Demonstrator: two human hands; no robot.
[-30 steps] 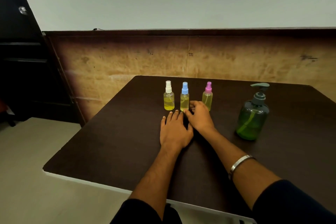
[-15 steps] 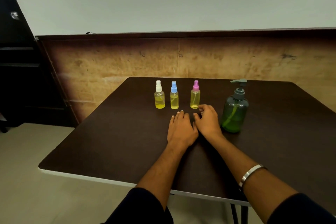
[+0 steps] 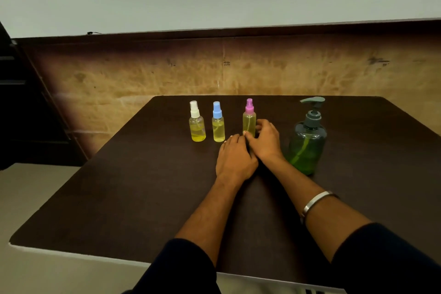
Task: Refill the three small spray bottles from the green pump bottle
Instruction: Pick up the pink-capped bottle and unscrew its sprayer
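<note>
Since half a second ago, the right hand (image 3: 265, 139) has reached the pink-capped spray bottle (image 3: 249, 119) and now curls its thumb and fingers around its base. Left hand (image 3: 235, 156) lies flat with relaxed fingers on the table (image 3: 133, 186), holding nothing; the green pump bottle (image 3: 306, 137) stands just right of the hands.

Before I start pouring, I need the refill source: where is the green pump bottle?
In the head view, the green pump bottle stands upright on the table's right side, just right of the right hand and the pink-capped spray bottle.
</note>
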